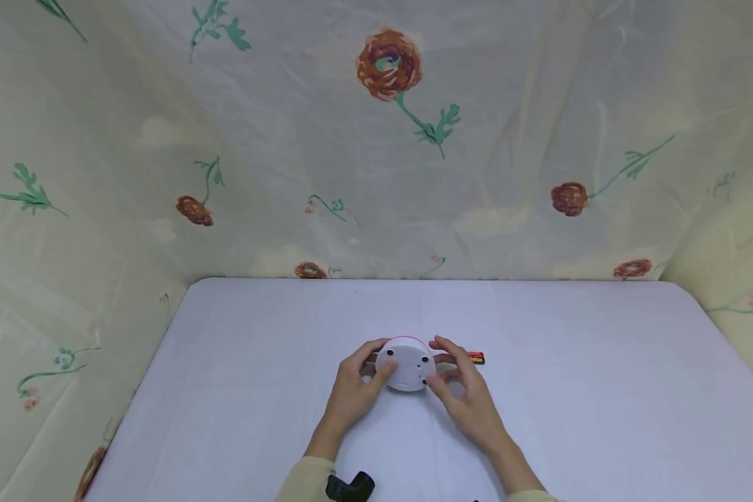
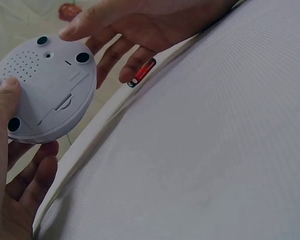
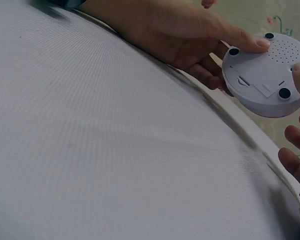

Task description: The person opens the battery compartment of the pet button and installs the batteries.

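Note:
A round white device [image 1: 404,373] with a pink rim is held above the table, its underside facing me. That underside has dark rubber feet, a patch of small holes and a battery cover [image 2: 65,100] that sits in place. My left hand [image 1: 355,390] grips the device, thumb across the underside and fingers behind it. My right hand [image 1: 467,394] is at the device's right edge, thumb by a rubber foot, fingers loosely bent and spread. Whether its thumb presses there I cannot tell. Red and black batteries [image 1: 476,358] lie on the table just behind the right hand, partly hidden by it.
A white cloth covers the table [image 1: 257,335]. Flower-patterned curtains [image 1: 276,139] hang behind it and along both sides. A black strap-mounted wrist camera [image 1: 351,487] is on my left sleeve.

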A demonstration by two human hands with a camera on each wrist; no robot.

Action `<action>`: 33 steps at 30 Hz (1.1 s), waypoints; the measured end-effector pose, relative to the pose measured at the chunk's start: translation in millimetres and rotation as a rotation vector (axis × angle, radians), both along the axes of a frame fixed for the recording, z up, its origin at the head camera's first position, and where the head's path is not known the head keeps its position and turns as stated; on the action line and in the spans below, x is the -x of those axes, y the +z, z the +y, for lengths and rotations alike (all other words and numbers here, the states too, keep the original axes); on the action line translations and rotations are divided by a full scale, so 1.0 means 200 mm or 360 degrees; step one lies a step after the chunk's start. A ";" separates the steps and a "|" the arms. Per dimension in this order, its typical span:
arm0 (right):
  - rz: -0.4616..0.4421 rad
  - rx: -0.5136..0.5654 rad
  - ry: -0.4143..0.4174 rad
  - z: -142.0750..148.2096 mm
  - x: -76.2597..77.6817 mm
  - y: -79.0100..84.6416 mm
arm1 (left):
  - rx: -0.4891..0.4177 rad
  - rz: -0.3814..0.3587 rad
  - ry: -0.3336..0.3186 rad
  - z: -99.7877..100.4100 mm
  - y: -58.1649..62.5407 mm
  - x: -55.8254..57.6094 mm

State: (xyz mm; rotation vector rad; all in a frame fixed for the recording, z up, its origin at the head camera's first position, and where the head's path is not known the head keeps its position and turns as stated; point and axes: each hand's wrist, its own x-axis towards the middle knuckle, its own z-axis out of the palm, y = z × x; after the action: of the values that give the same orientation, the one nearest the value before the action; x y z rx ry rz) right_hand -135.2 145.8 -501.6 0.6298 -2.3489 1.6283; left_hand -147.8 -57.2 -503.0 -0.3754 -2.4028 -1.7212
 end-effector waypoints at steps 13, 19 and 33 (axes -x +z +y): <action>0.0132 -0.0340 0.0094 0.01 0.01 -0.07 | -0.0036 -0.0244 -0.0045 -0.01 -0.08 0.02; 0.0087 -0.0386 0.0074 0.01 0.01 -0.08 | 0.0006 -0.0216 -0.0042 -0.01 -0.08 0.02; -0.0163 -0.0272 -0.0058 0.00 0.00 -0.06 | 0.0025 -0.0221 -0.0060 -0.02 -0.07 0.04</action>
State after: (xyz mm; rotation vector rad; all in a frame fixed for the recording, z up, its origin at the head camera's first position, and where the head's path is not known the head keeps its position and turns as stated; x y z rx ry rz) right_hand -134.9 146.5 -514.5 0.5433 -2.5778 1.4885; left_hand -155.3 -61.1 -518.0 -0.3151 -2.5220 -1.8014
